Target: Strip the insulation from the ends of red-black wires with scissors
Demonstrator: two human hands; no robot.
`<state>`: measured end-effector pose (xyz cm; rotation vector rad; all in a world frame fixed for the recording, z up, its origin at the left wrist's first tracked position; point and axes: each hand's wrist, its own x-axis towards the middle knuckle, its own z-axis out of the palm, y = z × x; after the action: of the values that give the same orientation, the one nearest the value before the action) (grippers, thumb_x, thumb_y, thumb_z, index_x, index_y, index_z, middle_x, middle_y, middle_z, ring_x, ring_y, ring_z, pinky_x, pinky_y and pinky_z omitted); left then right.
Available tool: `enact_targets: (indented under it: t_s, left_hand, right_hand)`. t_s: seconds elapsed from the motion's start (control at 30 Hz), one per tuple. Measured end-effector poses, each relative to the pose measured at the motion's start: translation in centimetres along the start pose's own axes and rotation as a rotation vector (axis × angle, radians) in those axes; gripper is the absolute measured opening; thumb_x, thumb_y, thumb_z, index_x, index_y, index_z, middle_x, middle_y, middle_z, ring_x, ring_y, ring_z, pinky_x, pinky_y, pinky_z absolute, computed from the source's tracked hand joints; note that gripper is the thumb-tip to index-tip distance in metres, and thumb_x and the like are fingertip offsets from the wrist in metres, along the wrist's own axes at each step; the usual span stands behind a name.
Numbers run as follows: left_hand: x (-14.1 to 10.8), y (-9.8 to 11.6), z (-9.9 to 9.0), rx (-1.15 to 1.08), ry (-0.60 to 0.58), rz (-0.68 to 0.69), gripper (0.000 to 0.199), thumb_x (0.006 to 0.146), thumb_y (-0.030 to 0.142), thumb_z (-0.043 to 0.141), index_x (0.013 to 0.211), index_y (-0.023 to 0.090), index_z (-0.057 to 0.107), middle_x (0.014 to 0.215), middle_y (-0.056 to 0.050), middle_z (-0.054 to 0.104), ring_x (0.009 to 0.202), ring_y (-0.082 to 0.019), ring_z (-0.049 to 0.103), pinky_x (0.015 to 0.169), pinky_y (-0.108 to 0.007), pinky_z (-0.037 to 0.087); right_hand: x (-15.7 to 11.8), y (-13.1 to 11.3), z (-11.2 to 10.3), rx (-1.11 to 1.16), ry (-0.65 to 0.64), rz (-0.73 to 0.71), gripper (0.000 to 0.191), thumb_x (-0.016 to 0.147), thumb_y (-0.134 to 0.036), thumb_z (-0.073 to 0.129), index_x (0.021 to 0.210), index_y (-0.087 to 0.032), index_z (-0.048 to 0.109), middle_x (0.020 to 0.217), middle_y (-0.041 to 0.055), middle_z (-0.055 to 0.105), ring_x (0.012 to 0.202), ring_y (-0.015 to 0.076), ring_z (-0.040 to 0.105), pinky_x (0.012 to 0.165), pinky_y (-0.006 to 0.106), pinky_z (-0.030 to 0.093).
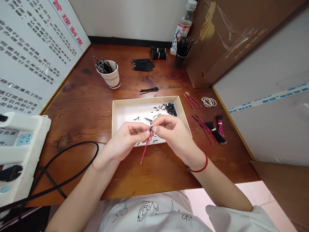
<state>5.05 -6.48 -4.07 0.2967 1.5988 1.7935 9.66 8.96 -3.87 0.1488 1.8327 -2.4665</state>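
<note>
My left hand [131, 137] is closed, thumb and fingertips pinching a thin pink wire [144, 153] whose free end slants down towards me. My right hand [170, 130] is closed too, with thumb and forefinger meeting at the wire's dark upper end [151, 128]. A pointed metal tip [148, 120] shows just beyond the right fingers; whether that hand holds it or it lies in the box I cannot tell. Both hands are over a shallow cardboard box [145, 100] with a white bottom. Small black scraps [170, 109] are heaped in its far right corner, others scattered about.
Right of the box lie loose pink wires [191, 100], white rubber bands [209, 101] and tied bundles [214, 132]. Behind are black wires [143, 65], a paper cup [112, 79] of wires and a bottle [183, 27]. A black cable [79, 143] loops at left beside a white device [24, 151].
</note>
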Motion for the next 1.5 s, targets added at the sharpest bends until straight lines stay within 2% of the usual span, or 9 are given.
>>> enact_targets:
  t_s: [0.13,0.27,0.33,0.43,0.63,0.97,1.17,1.37,1.5]
  left_hand:
    - [-0.3,0.2,0.1,0.109,0.011,0.012,0.02,0.074,0.035,0.074,0.063,0.019,0.069,0.06,-0.002,0.065,0.058,-0.014,0.058,0.059,-0.028,0.052]
    - [-1.0,-0.1,0.8,0.582,0.414,0.354,0.009,0.082,0.027,0.068,0.082,0.02,0.073,0.081,-0.003,0.075,0.074,-0.017,0.067,0.072,-0.03,0.056]
    - [-1.3,-0.3,1.1,0.806,0.509,0.575,0.009,0.086,0.023,0.065,0.082,0.021,0.073,0.083,-0.002,0.076,0.075,-0.016,0.069,0.074,-0.028,0.056]
    - [-1.6,-0.4,1.1,0.97,0.519,0.767,0.012,0.088,0.017,0.063,0.083,0.021,0.073,0.081,-0.001,0.077,0.074,-0.016,0.071,0.07,-0.026,0.055]
    - [-1.6,-0.4,0.7,1.057,0.513,0.88,0.013,0.086,0.013,0.063,0.087,0.022,0.073,0.084,-0.001,0.078,0.078,-0.018,0.073,0.074,-0.028,0.055]
    - [-1.5,-0.3,0.8,0.983,0.487,0.875,0.012,0.084,0.012,0.065,0.081,0.021,0.072,0.079,0.0,0.077,0.074,-0.016,0.071,0.07,-0.027,0.055]
    - [-1.5,-0.4,1.7,0.485,0.494,0.508,0.007,0.077,0.013,0.071,0.075,0.02,0.073,0.071,0.003,0.073,0.061,-0.011,0.066,0.058,-0.021,0.055]
    - [-1.6,-0.5,1.8,0.374,0.562,0.499,0.011,0.075,0.011,0.073,0.077,0.021,0.076,0.075,0.004,0.075,0.067,-0.012,0.071,0.064,-0.018,0.06]
    - [-1.7,-0.6,1.7,0.443,0.538,0.556,0.013,0.075,0.009,0.073,0.077,0.022,0.076,0.075,0.005,0.076,0.065,-0.011,0.071,0.062,-0.018,0.061]
  right_hand:
    - [-0.2,0.1,-0.2,-0.025,0.008,0.014,0.007,0.071,-0.014,0.066,0.066,-0.019,0.067,0.065,-0.0028,0.068,0.061,0.011,0.063,0.062,0.027,0.054]
    - [-0.4,0.2,-0.3,-0.377,0.165,-0.224,0.007,0.074,-0.016,0.067,0.069,-0.019,0.069,0.07,-0.0003,0.069,0.065,0.0128,0.063,0.059,0.027,0.052]
    - [-0.7,0.2,-0.1,-0.583,0.232,-0.389,0.01,0.078,-0.014,0.065,0.072,-0.02,0.069,0.071,0.0001,0.069,0.065,0.0128,0.061,0.059,0.027,0.052]
    - [-1.1,0.1,0.2,-0.809,0.247,-0.593,0.014,0.084,-0.013,0.062,0.075,-0.021,0.069,0.073,0.0003,0.07,0.066,0.0127,0.061,0.059,0.027,0.052]
    - [-1.4,0.3,0.4,-1.008,0.252,-0.763,0.014,0.088,-0.012,0.061,0.082,-0.022,0.069,0.082,0.0029,0.075,0.076,0.015,0.069,0.065,0.028,0.056]
    - [-1.6,1.1,0.7,-0.972,0.301,-0.807,0.015,0.084,-0.011,0.064,0.081,-0.024,0.07,0.08,0.0012,0.074,0.071,0.0141,0.069,0.066,0.027,0.058]
    - [-1.3,1.8,1.2,-0.875,0.39,-0.906,0.019,0.081,-0.005,0.066,0.077,-0.023,0.069,0.073,-0.0012,0.071,0.07,0.0128,0.068,0.064,0.025,0.059]
    - [-0.6,1.3,0.0,-0.553,0.156,-0.645,0.012,0.082,-0.012,0.071,0.084,-0.023,0.075,0.083,0.0016,0.074,0.076,0.0141,0.068,0.063,0.027,0.058]
    - [-0.4,0.7,-1.0,-0.507,0.043,-0.621,0.012,0.082,-0.011,0.072,0.086,-0.022,0.075,0.086,0.0015,0.073,0.075,0.012,0.068,0.059,0.023,0.056]
